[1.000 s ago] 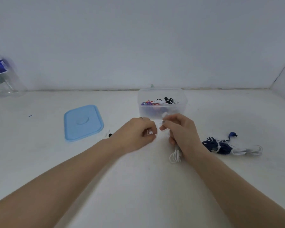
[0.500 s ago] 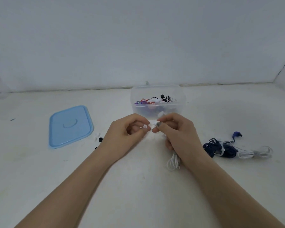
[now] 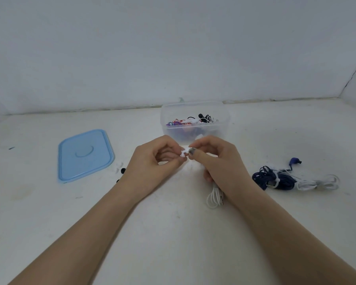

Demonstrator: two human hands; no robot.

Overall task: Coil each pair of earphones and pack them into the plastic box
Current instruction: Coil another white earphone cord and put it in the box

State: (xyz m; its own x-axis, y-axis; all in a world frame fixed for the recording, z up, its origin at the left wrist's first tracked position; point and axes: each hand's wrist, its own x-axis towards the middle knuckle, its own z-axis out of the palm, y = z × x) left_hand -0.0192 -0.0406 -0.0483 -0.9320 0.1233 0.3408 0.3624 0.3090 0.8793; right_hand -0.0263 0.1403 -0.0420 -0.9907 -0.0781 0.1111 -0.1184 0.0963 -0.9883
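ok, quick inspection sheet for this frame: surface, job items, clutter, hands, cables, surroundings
Surface: white tabletop, scuffed with small dark marks.
Job's things: clear plastic box, open, coloured and black earphones inside; white earphones coiled in hand; dark blue earphones and another white bundle lying at the right.
Clutter: blue lid flat at the left; small black bits beside it.
Hands: left hand and right hand both pinch a small white piece between them; right hand also holds the white coil.
Cables: no rig cables seen.
Surroundings: plain pale wall; wall corner at the right.
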